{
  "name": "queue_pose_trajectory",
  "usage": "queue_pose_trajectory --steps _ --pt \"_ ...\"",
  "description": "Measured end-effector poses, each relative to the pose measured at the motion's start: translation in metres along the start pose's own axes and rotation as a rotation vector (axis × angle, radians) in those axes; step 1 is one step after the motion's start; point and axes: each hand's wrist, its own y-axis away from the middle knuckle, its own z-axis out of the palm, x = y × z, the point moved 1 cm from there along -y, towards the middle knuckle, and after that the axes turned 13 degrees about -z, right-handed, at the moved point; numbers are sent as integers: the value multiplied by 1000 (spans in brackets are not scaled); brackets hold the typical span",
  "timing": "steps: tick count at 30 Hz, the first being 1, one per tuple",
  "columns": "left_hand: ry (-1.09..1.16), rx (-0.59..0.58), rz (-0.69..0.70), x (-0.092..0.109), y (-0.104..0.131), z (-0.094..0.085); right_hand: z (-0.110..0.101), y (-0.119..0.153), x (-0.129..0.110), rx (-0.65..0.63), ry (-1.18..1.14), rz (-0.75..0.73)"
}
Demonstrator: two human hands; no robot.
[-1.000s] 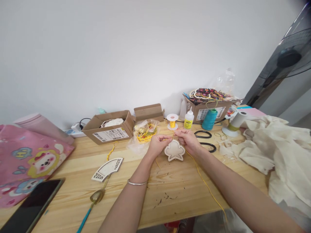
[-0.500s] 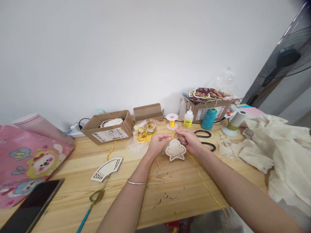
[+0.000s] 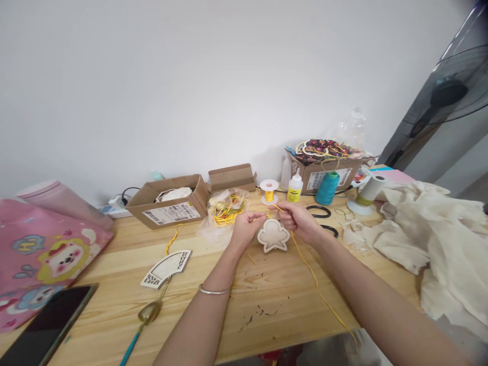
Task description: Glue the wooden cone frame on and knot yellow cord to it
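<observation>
Between my hands hangs a pale wooden cloud-shaped pendant, held above the table. Yellow cord is tied at its top, with a long end trailing from my right hand to the table's front edge. My left hand pinches the cord just above the pendant's left side; a short yellow end hangs below it. My right hand is closed on the cord a little to the right, fingertips close to the left ones. A fan-shaped wooden pendant with yellow cord and a blue-ended tassel lies left of my left arm.
At the back stand an open cardboard box, a plastic bag of yellow cords, a cord spool, a glue bottle, and teal thread. Scissors with black handles lie right; cream fabric covers the right side. A phone lies left.
My right hand's fingertips have shifted slightly, drawing a piece of yellow cord across above the pendant. The pendant has moved slightly left. My left hand stays closed on the cord.
</observation>
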Motion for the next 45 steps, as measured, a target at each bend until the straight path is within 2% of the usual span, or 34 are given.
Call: queue_pose_trajectory --steps 5,11,16,20,29,38,45 --pt "8 -5 2 3 3 1 6 1 4 -63 291 -92" --pt "58 -72 -21 6 6 0 6 -4 19 -136 738 -201" --pt "27 -60 -9 5 5 0 7 -2 16 -99 1208 -437" --pt "-6 -74 49 3 3 -1 6 0 15 -31 1397 -514" --pt "-66 -63 41 1 2 -3 8 1 10 -78 1556 -618" --pt "-60 16 93 -3 -3 -5 7 1 13 -30 1446 -637" --pt "-64 72 127 -2 -5 -7 5 -1 16 -63 1414 -708"
